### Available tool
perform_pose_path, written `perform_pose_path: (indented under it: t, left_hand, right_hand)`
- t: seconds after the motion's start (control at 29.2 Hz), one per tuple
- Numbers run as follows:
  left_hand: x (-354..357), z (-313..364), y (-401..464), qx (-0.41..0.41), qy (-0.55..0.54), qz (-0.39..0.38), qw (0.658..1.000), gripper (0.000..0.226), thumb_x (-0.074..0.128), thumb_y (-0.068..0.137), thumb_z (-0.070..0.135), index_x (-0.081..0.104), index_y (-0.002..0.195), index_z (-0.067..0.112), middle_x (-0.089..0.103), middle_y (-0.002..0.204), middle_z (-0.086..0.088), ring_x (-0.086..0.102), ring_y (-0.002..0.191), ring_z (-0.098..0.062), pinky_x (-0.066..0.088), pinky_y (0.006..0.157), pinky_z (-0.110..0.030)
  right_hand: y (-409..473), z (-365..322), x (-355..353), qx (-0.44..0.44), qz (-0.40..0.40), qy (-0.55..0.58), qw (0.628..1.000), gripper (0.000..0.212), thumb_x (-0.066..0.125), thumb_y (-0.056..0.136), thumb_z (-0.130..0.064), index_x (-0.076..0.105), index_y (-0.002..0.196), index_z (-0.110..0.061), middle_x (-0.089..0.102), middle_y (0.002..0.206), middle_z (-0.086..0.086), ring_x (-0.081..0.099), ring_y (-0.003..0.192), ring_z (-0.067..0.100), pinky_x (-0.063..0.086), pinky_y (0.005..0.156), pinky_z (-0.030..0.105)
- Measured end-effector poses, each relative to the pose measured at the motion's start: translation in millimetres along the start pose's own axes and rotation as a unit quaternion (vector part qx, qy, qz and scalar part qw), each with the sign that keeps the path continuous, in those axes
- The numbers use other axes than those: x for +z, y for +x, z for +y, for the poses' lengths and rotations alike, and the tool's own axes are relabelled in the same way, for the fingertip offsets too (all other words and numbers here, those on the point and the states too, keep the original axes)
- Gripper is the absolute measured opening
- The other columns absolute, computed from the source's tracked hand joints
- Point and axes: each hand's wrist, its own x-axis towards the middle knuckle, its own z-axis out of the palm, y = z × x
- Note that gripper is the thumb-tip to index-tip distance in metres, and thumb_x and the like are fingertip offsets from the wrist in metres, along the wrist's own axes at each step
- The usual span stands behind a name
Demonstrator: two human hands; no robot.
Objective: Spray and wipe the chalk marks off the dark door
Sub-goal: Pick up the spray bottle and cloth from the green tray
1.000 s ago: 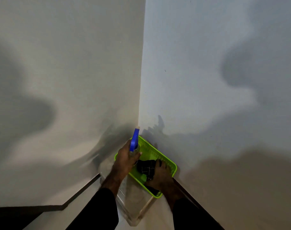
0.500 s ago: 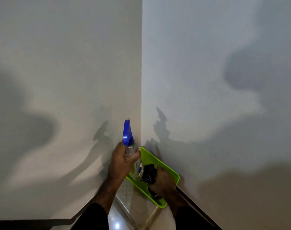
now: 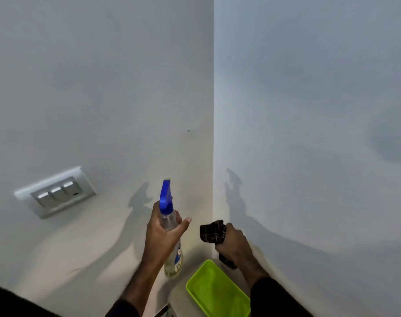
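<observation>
Bottle (image 3: pixel 169 227) gripped in left hand (image 3: pixel 163 234), cloth (image 3: pixel 212 232) bunched in right hand (image 3: pixel 233 243); door unseen, so spray may hit wall (image 3: pixel 126 99).

One spray bottle (image 3: pixel 169 227), one dark cloth (image 3: pixel 212 232), one green tray (image 3: pixel 217 291), one switch plate (image 3: pixel 55 192) with three switches, two hands.

A lime-green tray (image 3: pixel 215 291) sits low in the corner where 2 pale walls (image 3: pixel 103 88) meet. A switch plate (image 3: pixel 55 192) with 3 rockers is mounted on the left wall.
</observation>
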Motion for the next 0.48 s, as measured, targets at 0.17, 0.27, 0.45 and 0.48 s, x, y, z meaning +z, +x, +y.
perform_pose_path:
  t: [0.17, 0.27, 0.45, 0.48]
  left_hand:
    - [-64, 110, 8, 0.066, -0.001, 0.069, 0.995, 0.025, 0.072, 0.092, 0.017, 0.064, 0.100, 0.039, 0.078, 0.094, 0.012, 0.074, 0.089, -0.006, 0.061, 0.086, -0.049]
    - [-113, 186, -15, 0.098, -0.025, 0.131, 0.986, 0.041, 0.079, 0.080, 0.034, 0.059, 0.114, 0.047, 0.075, 0.093, 0.014, 0.073, 0.087, -0.004, 0.059, 0.074, -0.039]
    - [-151, 227, -42, 0.123, -0.043, 0.152, 0.980, 0.056, 0.073, 0.069, 0.048, 0.049, 0.117, 0.065, 0.073, 0.092, 0.016, 0.075, 0.088, -0.014, 0.055, 0.074, -0.036]
    - [-160, 231, -49, 0.125, -0.038, 0.156, 0.979, 0.061, 0.072, 0.071, 0.047, 0.048, 0.126, 0.061, 0.073, 0.092, 0.013, 0.074, 0.091, -0.020, 0.056, 0.077, -0.039]
  right_hand:
    - [-35, -138, -143, -0.150, 0.164, -0.030, 0.975, 0.036, 0.064, 0.073, -0.019, 0.036, 0.096, -0.020, 0.058, 0.086, -0.006, 0.066, 0.082, 0.026, 0.042, 0.058, 0.029]
    - [-87, -204, -203, -0.213, 0.167, 0.144, 0.952, 0.042, 0.074, 0.071, -0.028, 0.041, 0.097, -0.020, 0.064, 0.087, -0.010, 0.067, 0.076, 0.013, 0.044, 0.052, 0.023]
    - [-122, -249, -245, -0.153, -0.181, 0.543, 0.806, 0.048, 0.079, 0.071, -0.052, 0.071, 0.105, -0.018, 0.076, 0.114, 0.008, 0.072, 0.098, 0.021, 0.056, 0.093, 0.040]
    - [-130, -254, -249, -0.145, -0.242, 0.578, 0.766, 0.045, 0.075, 0.077, -0.053, 0.072, 0.109, -0.020, 0.075, 0.118, 0.007, 0.071, 0.104, 0.022, 0.055, 0.094, 0.043]
